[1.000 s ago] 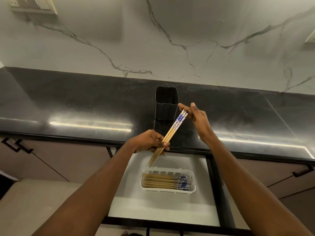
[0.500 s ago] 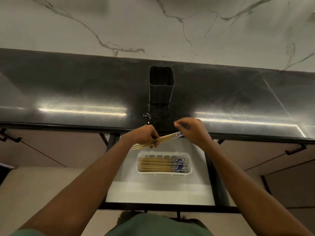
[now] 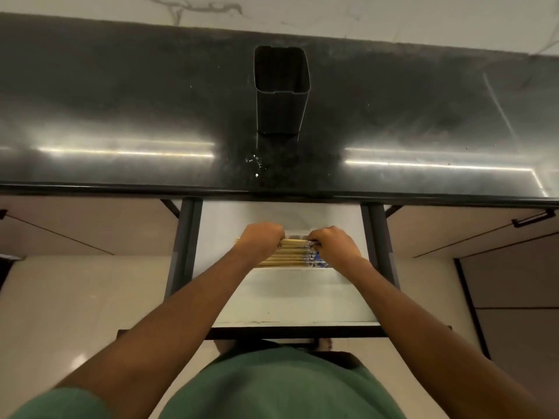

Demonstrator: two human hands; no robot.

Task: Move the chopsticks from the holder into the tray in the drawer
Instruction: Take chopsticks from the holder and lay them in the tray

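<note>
— Large items?
— Black countertop [image 3: 121, 101]; open white drawer [image 3: 287, 300] below it; black holder [image 3: 281, 95] upright on the countertop.
— Small?
— White tray [image 3: 290, 268] in the drawer with chopsticks [image 3: 290, 252] lying in it. Left hand [image 3: 261, 238] and right hand [image 3: 332, 244] curled, apparently gripping the chopsticks' ends.

Counter [image 3: 121, 116]: open surface left and right of the holder [image 3: 281, 95], which stands upright in the middle, far from the front edge.
Drawer [image 3: 290, 297], near part: white floor is free between the tray [image 3: 290, 268] and the front panel.
Drawer, far part: only a narrow strip, under the counter edge.
Tray: full of chopsticks [image 3: 292, 252] lying left to right; the left hand [image 3: 261, 238] and the right hand [image 3: 334, 244] cover both ends, with a small gap between.
Sides: dark drawer walls [image 3: 184, 246] close off left and right.
</note>
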